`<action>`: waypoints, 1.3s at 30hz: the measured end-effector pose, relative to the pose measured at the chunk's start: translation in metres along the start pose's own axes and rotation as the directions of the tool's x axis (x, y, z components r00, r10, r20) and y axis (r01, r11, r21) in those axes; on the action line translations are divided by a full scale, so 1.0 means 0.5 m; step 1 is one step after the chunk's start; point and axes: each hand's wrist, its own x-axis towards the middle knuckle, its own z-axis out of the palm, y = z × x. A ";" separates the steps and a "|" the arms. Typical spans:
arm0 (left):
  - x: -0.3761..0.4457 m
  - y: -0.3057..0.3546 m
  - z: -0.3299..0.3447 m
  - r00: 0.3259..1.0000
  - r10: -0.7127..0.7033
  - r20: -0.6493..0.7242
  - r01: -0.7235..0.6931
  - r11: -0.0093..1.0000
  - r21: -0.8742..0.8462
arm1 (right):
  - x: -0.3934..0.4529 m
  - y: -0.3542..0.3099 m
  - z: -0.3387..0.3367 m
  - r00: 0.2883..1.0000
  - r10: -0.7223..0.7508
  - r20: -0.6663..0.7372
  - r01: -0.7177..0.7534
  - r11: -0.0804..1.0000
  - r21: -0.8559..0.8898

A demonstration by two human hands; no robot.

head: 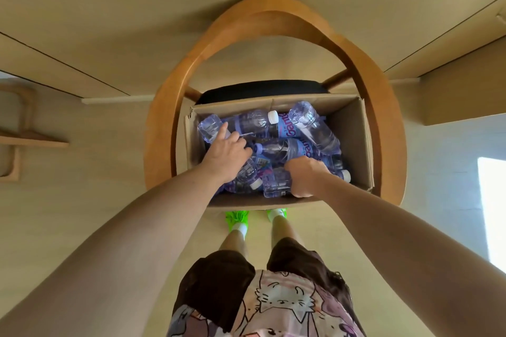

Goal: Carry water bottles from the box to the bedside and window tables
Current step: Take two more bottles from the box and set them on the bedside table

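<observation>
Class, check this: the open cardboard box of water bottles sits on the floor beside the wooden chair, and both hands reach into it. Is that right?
Not quite. The head view shows the cardboard box sitting on the wooden chair, on its seat, not on the floor. The left hand and right hand do reach in among the water bottles.

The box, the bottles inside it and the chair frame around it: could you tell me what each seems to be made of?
The box looks like plain brown corrugated cardboard, matte, with creased flaps. The bottles appear to be clear thin plastic, glossy and ribbed, with purple labels and white caps. The chair frame seems to be bent wood with a smooth, warm finish, though veneer cannot be ruled out.
</observation>
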 end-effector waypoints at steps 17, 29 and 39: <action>-0.022 -0.033 -0.100 0.998 -0.061 -0.022 0.055 0.977 -0.208 | -0.031 0.041 -0.023 0.985 0.149 -0.091 -0.127 0.969 0.213; -0.061 -0.085 -0.278 0.909 -0.404 0.103 0.184 0.168 -0.969 | -0.159 0.008 -0.197 0.905 0.317 -0.282 0.185 0.305 0.934; -0.170 -0.142 -0.480 0.886 -0.460 0.062 -0.157 -0.424 -0.892 | -0.288 -0.044 -0.374 0.880 0.269 -0.392 0.442 -0.158 0.883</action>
